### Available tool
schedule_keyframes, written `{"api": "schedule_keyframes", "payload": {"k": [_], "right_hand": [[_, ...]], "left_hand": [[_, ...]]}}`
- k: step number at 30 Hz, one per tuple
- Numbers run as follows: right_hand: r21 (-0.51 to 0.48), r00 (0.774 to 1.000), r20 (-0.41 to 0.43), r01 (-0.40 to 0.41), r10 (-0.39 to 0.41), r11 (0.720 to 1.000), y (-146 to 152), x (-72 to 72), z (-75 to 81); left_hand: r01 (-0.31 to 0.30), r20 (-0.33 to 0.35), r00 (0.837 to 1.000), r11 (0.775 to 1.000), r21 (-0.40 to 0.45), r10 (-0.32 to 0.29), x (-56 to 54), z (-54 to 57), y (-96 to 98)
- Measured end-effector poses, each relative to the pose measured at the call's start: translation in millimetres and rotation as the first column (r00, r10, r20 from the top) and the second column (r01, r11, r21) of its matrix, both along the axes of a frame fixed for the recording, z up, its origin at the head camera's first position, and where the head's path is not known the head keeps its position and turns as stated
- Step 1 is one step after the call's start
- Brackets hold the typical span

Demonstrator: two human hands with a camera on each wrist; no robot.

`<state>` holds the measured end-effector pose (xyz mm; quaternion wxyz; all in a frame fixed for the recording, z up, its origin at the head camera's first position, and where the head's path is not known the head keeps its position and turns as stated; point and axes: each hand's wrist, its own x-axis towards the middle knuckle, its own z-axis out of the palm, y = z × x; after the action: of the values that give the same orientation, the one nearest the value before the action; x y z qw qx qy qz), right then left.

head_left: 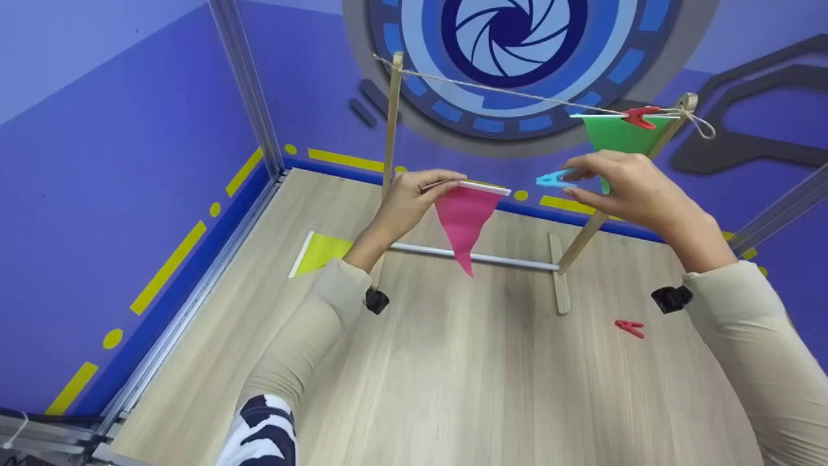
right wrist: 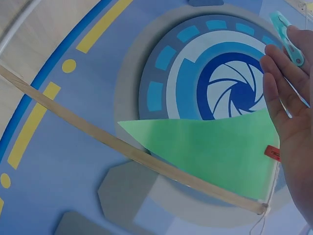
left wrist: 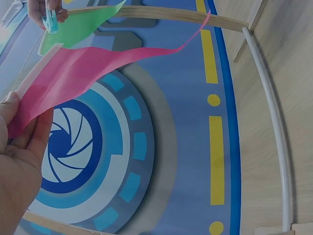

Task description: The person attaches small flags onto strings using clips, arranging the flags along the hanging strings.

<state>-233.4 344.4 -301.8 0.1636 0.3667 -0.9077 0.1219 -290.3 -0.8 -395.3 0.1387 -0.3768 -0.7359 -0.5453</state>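
Note:
My left hand (head_left: 414,197) pinches a pink triangular pennant (head_left: 467,217) by the left end of its white top strip; its point hangs down. To the right, my right hand (head_left: 624,184) holds a light blue clothespin (head_left: 553,179) between thumb and fingers, apart from the pennant. Behind that hand a green pennant (head_left: 621,133) hangs from the string (head_left: 491,87), with a red clothespin (head_left: 640,117) on its top edge. The left wrist view shows the pink pennant (left wrist: 73,78) stretching away from my fingers. In the right wrist view the blue clothespin (right wrist: 286,36) sits at the fingertips.
Two wooden posts carry the string, the left post (head_left: 392,123) and the right post (head_left: 582,243), joined low down by a white rod (head_left: 479,257). A yellow pennant (head_left: 323,251) lies on the wooden tabletop (head_left: 466,388) at left. Another red clothespin (head_left: 629,328) lies at right.

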Motion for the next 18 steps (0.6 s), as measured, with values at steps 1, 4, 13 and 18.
{"api": "schedule_keyframes", "payload": {"k": [1,4,13,18], "right_hand": [[0.001,1.000,0.004,0.010,-0.010,1.000,-0.2,-0.3,2.3],[-0.004,1.000,0.016,0.026,-0.026,1.000,-1.1,-0.4,8.2],[0.009,1.000,0.001,0.021,-0.021,1.000,-4.1,1.1,18.2],[0.014,0.999,0.001,0.032,-0.032,0.999,-4.4,0.9,24.8]], "left_hand": [[-0.001,-0.012,1.000,1.000,-0.005,0.001,-2.0,1.7,0.6],[-0.008,-0.041,0.999,1.000,-0.028,0.007,-8.1,6.0,1.9],[0.002,-0.033,0.999,0.999,-0.048,-0.003,-18.4,19.7,4.0],[0.003,-0.034,0.999,0.999,-0.038,-0.004,-21.6,24.5,6.1]]}}
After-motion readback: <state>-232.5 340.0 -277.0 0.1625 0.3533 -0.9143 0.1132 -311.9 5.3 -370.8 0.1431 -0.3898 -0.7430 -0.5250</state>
